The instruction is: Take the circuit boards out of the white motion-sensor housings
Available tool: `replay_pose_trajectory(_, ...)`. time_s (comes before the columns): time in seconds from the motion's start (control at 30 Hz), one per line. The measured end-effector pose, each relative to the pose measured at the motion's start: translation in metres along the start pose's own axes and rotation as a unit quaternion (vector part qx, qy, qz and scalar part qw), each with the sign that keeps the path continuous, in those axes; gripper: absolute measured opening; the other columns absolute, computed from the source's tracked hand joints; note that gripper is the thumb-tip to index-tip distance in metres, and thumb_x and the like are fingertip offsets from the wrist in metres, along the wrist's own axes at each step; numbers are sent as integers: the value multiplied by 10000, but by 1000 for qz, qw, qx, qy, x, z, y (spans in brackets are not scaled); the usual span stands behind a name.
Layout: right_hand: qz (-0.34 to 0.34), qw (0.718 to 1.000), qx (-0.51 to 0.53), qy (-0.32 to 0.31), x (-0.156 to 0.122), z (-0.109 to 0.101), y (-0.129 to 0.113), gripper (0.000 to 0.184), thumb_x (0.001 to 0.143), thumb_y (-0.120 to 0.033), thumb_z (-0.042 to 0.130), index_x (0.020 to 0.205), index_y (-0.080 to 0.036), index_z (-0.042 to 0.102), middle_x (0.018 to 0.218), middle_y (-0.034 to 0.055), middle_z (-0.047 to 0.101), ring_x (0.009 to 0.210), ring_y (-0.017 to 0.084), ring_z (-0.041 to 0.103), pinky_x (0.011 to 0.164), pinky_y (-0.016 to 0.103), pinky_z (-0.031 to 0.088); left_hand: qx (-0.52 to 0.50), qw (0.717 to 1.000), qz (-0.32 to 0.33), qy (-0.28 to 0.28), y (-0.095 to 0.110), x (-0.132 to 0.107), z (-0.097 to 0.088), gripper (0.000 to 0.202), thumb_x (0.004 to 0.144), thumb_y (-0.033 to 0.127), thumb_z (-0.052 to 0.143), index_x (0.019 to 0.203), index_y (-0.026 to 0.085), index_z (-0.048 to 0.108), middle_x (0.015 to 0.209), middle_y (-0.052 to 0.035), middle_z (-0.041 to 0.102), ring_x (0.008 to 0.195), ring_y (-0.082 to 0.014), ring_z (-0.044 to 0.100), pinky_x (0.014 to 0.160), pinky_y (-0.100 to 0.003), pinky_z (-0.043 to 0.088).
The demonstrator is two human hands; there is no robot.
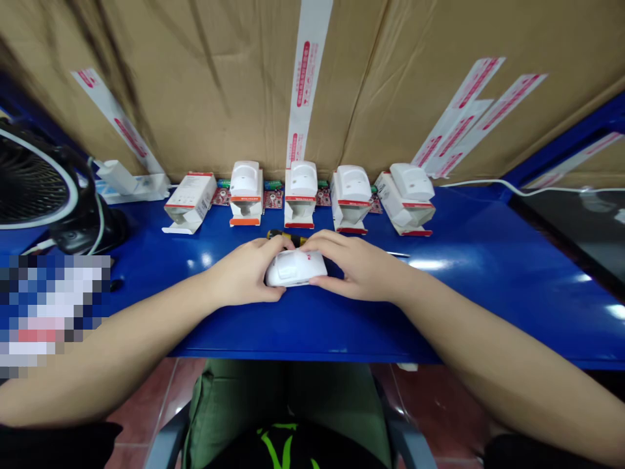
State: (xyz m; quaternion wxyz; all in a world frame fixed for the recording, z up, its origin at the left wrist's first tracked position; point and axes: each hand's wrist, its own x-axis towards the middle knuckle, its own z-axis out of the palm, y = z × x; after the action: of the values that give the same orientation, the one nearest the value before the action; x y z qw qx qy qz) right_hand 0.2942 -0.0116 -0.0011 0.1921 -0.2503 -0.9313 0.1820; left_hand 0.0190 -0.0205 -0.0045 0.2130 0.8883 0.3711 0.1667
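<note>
A white motion detector [295, 267] lies on its side just over the blue table, held between both hands. My left hand [254, 268] is closed round its left end, thumb at the near side. Round the right end my right hand [349, 264] is closed, with fingers over the top and the thumb at the lower edge. Behind the hands lies a screwdriver [279, 235] with a black and yellow handle, its middle hidden by my right hand. A thin metal shaft tip [398, 255] shows to the right of that hand.
Along the cardboard wall [254, 98] stand several small open boxes [300, 212], most with a white detector [303, 177] on top. The leftmost box [190, 198] has none. Red circuit boards [273, 199] lie between them. A black fan [34, 176] stands left; a dark panel [576, 221] lies right.
</note>
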Motion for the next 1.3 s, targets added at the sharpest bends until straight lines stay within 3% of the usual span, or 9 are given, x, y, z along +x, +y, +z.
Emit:
replay_pose_trajectory(0.2,11,1000,5,26,3,3,2,409,1085,-399,600,1445,-206,608,1397,181,699,1213,335,749,1000,511,653,-51,998,28,-1,-15,-1,-5,835,804,364,879,1532,202,501,1546,-172,659,1340,-359,706,1135,-485,575)
replay_pose_trajectory(0.33,21,999,15,36,3,9,9,545,1033,-380,683,1522,-184,544,1398,197,727,1245,360,748,1021,555,650,-117,992,46,-4,-25,-1,-13,647,928,501,801,1447,180,585,1434,-161,726,1249,-309,743,1070,-422,604)
replay_pose_trajectory(0.53,49,996,71,23,-1,8,11,962,889,-465,878,1667,-189,386,1492,223,687,1346,391,707,1129,608,594,-125,991,39,-2,-18,-1,-23,431,1044,450,640,1374,176,609,1323,-131,763,1115,-242,752,978,-354,601)
replay_pose_trajectory(0.63,66,994,82,19,-2,7,11,1039,836,-428,929,1678,-192,368,1523,230,662,1354,393,700,1141,614,585,-110,994,4,26,-16,-3,-34,362,1069,461,569,1294,182,622,1226,-105,776,1053,-224,740,931,-341,592)
replay_pose_trajectory(0.8,81,995,59,-8,-1,6,12,860,854,-327,900,1604,-209,495,1421,180,732,1303,360,725,1146,561,583,-84,994,-29,59,-31,-9,-61,342,928,499,711,1094,215,619,1080,-73,763,937,-222,713,817,-339,592)
replay_pose_trajectory(1.0,66,997,44,-25,-1,2,13,578,861,-305,868,1390,-163,684,1351,175,724,1245,336,720,1107,499,595,17,993,-98,-60,-44,-18,-86,383,776,499,825,954,226,624,769,10,696,643,-183,656,551,-281,499)
replay_pose_trajectory(1.17,35,997,75,7,-6,-7,15,531,885,-376,852,1377,-235,711,1261,118,697,1094,283,713,986,451,625,143,974,-157,-85,-52,-25,-87,370,689,362,860,914,222,601,660,34,635,530,-169,612,458,-254,397)
replay_pose_trajectory(1.3,17,996,82,35,-8,-11,12,537,920,-395,820,1425,-264,694,1227,106,676,1052,274,696,957,451,621,196,970,-131,-59,-61,-27,-81,439,642,386,895,947,225,625,780,5,661,634,-194,639,542,-288,474)
